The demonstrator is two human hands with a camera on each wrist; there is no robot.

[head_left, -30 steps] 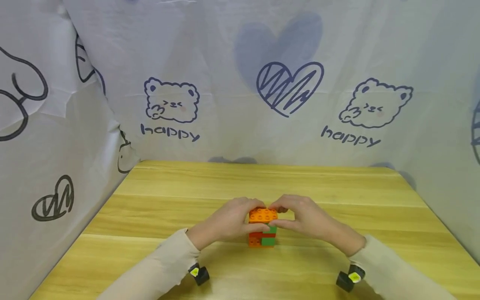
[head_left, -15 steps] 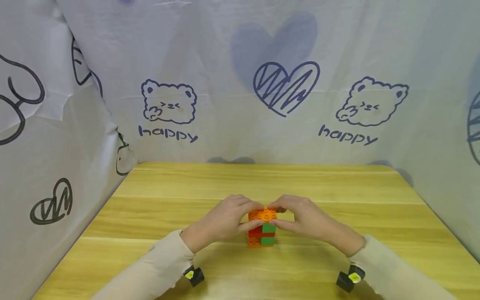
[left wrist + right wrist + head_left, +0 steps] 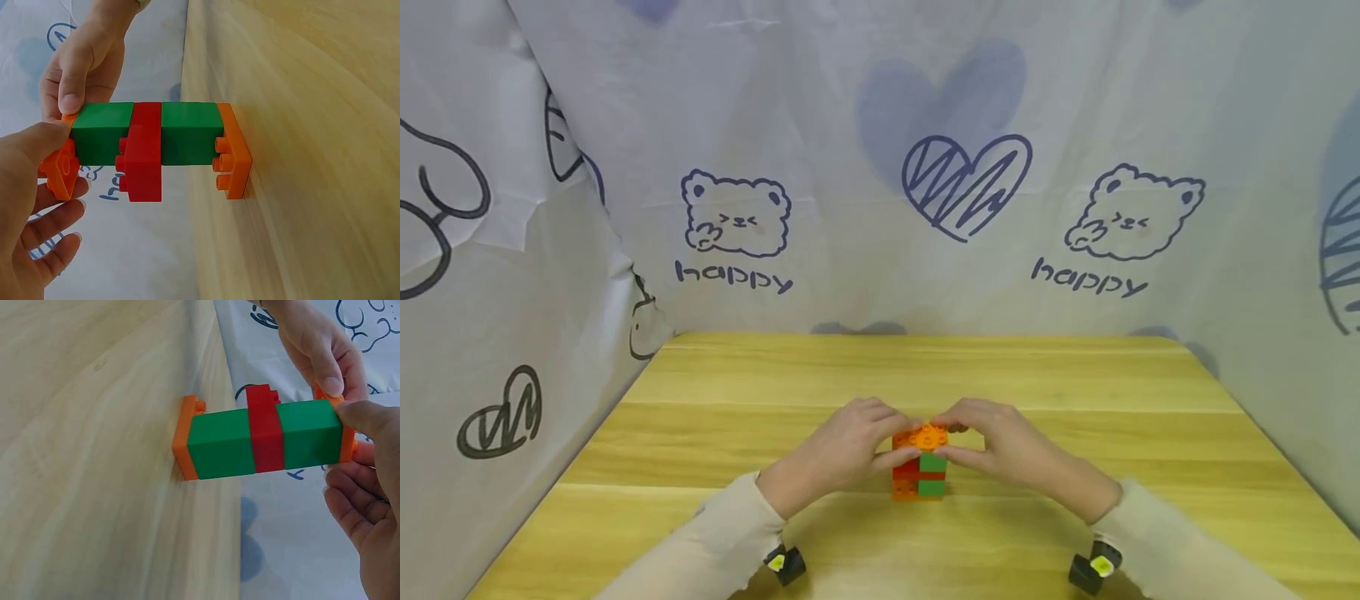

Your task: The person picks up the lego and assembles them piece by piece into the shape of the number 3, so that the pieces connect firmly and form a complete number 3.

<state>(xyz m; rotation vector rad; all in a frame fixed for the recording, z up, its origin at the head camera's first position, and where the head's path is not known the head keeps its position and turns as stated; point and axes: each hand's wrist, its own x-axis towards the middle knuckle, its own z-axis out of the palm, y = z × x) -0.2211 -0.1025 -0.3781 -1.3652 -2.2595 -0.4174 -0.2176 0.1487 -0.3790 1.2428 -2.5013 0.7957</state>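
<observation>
Toy building bricks form a stack on the wooden table. An orange plate brick is its base; above come a green brick, a red brick, another green brick and a studded orange plate brick on top. My left hand pinches the left part of the top plate, thumb in front and index finger behind. From the other side, my right hand pinches its right part in the same way. In the right wrist view, the right thumb lies against the orange plate's edge.
The wooden table reaches back to a white cloth printed with hearts, bears and "happy". More of this cloth hangs at the left and right sides. A small black device sits at the left wrist, another at the right.
My left thumb has drawn back leftward along the front of the top orange plate, uncovering more of the green brick. My right hand keeps its hold. The head view has shifted slightly.
</observation>
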